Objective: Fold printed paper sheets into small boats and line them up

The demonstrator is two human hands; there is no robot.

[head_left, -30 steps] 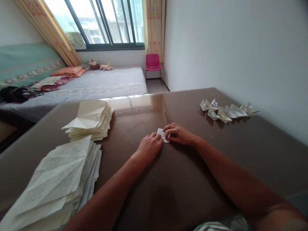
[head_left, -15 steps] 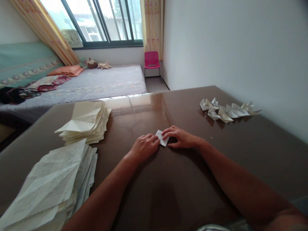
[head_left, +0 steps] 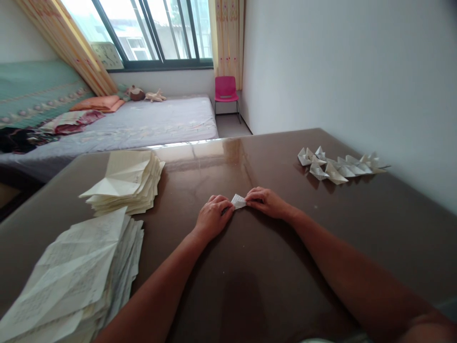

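Observation:
A small folded piece of paper (head_left: 238,201), white with faint lines of writing, is at the middle of the brown table (head_left: 200,295). My left hand (head_left: 214,214) pinches its left corner between thumb and fingers. At the opposite corner, my right hand (head_left: 264,202) has its thumb and fingertips closed on the paper. The piece now looks like a low triangle with its point away from me. Parts of both corners are hidden under the fingertips.
On the left lie a stack of yellowish creased sheets (head_left: 124,181) and, nearer, a stack of written white sheets (head_left: 71,267). Several folded paper boats (head_left: 337,171) stand at the right, towards the wall. Beyond the table are a bed (head_left: 171,119) and a pink chair (head_left: 225,89).
The small paper went from a flat diamond to a triangle shape. My right hand shifted from lying over it to pinching its right corner; my left hand moved slightly left.

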